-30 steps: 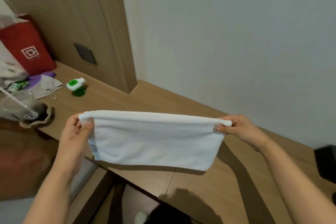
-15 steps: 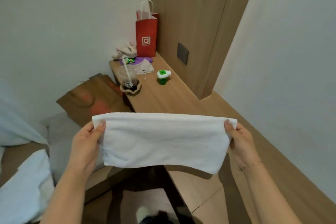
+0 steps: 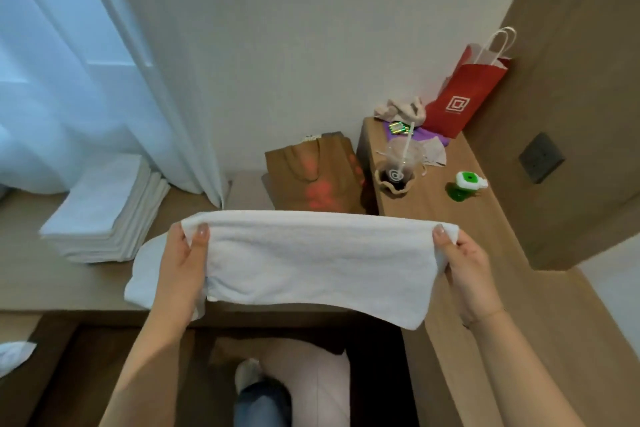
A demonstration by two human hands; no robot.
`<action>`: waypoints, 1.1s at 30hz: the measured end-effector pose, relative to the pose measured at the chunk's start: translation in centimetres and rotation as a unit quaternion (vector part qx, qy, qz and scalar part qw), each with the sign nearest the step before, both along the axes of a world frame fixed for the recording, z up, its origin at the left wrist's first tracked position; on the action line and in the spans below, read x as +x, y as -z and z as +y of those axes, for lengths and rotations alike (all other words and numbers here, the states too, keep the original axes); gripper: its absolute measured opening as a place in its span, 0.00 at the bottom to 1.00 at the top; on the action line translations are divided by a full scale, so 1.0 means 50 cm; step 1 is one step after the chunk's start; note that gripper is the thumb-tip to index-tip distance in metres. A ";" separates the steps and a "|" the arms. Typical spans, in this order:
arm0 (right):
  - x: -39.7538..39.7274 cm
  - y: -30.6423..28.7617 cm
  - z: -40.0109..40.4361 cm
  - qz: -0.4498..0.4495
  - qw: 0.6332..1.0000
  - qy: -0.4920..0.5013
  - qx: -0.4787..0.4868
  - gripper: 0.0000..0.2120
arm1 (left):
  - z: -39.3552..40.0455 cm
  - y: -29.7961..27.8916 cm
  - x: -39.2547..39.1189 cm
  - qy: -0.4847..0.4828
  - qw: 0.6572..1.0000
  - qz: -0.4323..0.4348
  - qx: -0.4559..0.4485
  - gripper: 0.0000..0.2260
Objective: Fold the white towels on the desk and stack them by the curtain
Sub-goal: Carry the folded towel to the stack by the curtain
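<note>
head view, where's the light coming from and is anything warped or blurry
Head view: cool daylight glows through the curtain at upper left, tinting the towel stack bluish; the wide-angle lens bends the desk edges and wall lines; the held towel and both hands, left and right, look fairly sharp.

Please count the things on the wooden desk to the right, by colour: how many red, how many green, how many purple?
Red: 1, the red paper bag with white handles.
Green: 2, the green and white plastic bottle and the small green packet.
Purple: 1, the flat purple cloth.
Total: 4.
</note>
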State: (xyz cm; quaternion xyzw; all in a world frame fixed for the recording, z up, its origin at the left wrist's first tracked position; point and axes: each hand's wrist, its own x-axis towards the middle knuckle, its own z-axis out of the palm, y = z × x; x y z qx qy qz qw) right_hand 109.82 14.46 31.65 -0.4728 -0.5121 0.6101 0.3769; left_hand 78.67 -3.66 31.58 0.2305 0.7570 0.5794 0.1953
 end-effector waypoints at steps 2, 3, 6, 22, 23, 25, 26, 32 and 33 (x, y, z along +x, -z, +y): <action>-0.070 0.009 0.007 -0.009 1.000 -0.009 -0.017 0.14 | -0.013 0.009 -0.057 -0.027 0.999 -0.020 -0.001 0.18; -0.109 0.013 0.008 -0.012 1.000 -0.013 -0.022 0.13 | -0.016 0.012 -0.086 -0.043 0.999 -0.031 0.004 0.17; -0.231 0.031 0.008 -0.025 0.999 -0.023 -0.030 0.12 | -0.018 0.011 -0.181 -0.083 0.995 -0.042 0.030 0.11; -0.876 0.153 -0.044 -0.138 0.978 -0.144 -0.057 0.07 | -0.049 -0.059 -0.699 -0.036 0.995 0.093 -0.008 0.10; -0.911 0.150 -0.046 -0.148 0.975 -0.159 -0.048 0.06 | -0.046 -0.060 -0.721 -0.023 0.994 0.110 -0.012 0.09; -0.983 0.132 -0.047 -0.171 0.962 -0.211 0.003 0.10 | -0.039 -0.053 -0.763 0.022 0.986 0.165 -0.018 0.09; -1.025 0.113 -0.051 -0.170 0.951 -0.253 0.040 0.14 | -0.037 -0.046 -0.785 0.042 0.981 0.188 -0.014 0.09; -1.277 0.043 -0.094 -0.108 0.829 -0.518 0.184 0.30 | -0.045 -0.038 -0.915 0.071 0.963 0.261 -0.016 0.08; -1.312 0.043 -0.105 -0.104 0.823 -0.527 0.188 0.29 | -0.048 -0.041 -0.938 0.069 0.960 0.269 -0.022 0.08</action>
